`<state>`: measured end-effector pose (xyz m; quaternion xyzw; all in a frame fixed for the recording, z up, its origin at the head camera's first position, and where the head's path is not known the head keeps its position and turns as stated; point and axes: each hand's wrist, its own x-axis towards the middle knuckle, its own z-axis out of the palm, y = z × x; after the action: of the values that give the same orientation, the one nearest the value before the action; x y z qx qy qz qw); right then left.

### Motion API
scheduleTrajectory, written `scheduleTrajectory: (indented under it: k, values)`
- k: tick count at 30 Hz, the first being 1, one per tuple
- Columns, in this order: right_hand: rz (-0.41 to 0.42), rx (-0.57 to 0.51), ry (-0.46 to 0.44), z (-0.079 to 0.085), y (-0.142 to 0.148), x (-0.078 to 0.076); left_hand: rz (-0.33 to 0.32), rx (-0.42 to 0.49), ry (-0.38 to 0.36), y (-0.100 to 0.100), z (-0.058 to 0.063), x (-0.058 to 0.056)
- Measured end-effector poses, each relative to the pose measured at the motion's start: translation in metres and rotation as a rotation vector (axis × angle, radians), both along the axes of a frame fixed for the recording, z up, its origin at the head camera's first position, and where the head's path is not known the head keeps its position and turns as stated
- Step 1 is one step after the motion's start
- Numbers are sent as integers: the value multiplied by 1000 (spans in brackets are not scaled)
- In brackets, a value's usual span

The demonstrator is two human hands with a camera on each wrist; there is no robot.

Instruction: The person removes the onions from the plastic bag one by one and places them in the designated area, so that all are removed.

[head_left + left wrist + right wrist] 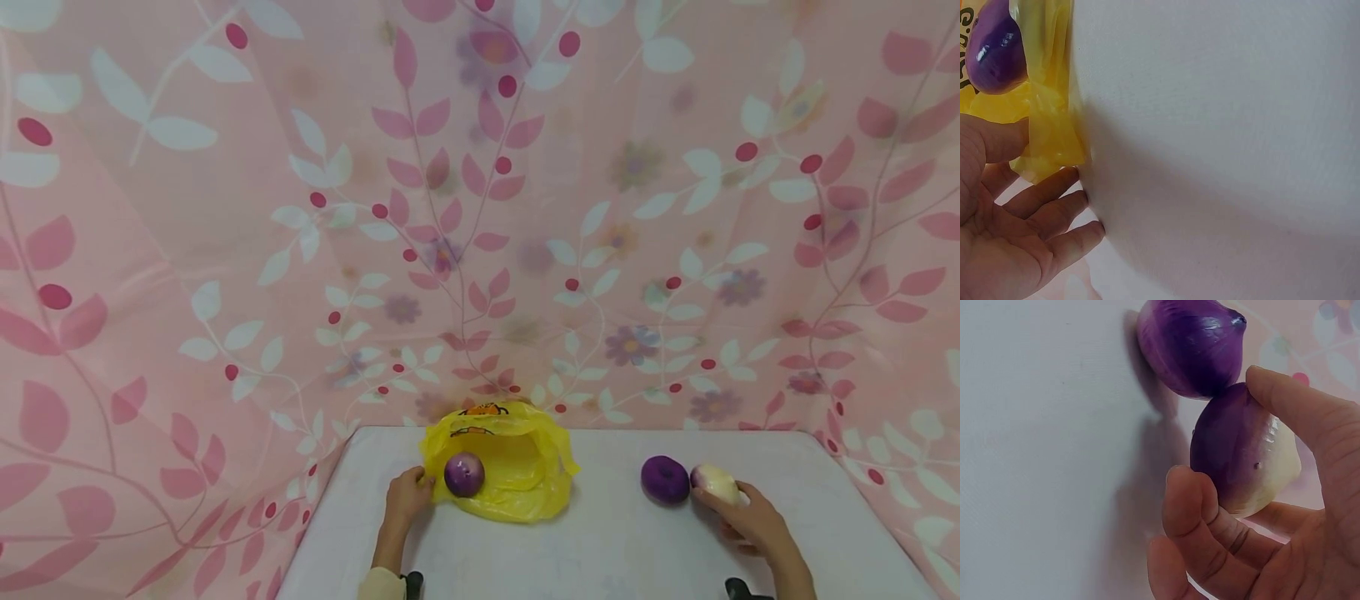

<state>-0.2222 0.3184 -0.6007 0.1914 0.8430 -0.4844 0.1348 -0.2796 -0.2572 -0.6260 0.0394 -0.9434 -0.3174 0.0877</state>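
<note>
A yellow plastic bag [517,500] lies on the table with its mouth facing me. At its left edge my left hand [410,493] pinches the plastic between thumb and fingers; in the left wrist view the thumb is partly behind the yellow film [1054,134]. A shiny purple onion [464,475] sits in the bag's mouth, close to that hand. On the right, my right hand [753,521] holds a purple-and-cream onion [716,483], thumb and fingers around its sides [1244,453]. Against it, on its left, is a darker purple onion [665,480] with a pointed tip.
The white-covered table [600,550] carries all these things. Behind it hangs a pink curtain [525,250] with leaves and flowers, which also runs along both sides. Between the bag and the two right-hand onions lies a stretch of white cloth.
</note>
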Motion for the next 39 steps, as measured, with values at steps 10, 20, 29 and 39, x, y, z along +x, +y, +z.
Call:
scheduleTrajectory:
  k: [10, 20, 29, 39]
  values:
    - [6, 41, 4, -10, 0, -2, 7, 10, -33, 0, 0, -1]
    - [17, 63, 3, -8, -2, -1, 15, 16, -54, 1, 1, -1]
    - [13, 83, -11, -4, -5, 3, 16, 12, -53, 1, 2, 0]
    - [20, 56, 1, 4, -2, 5, 3, 15, -42, 2, 3, 1]
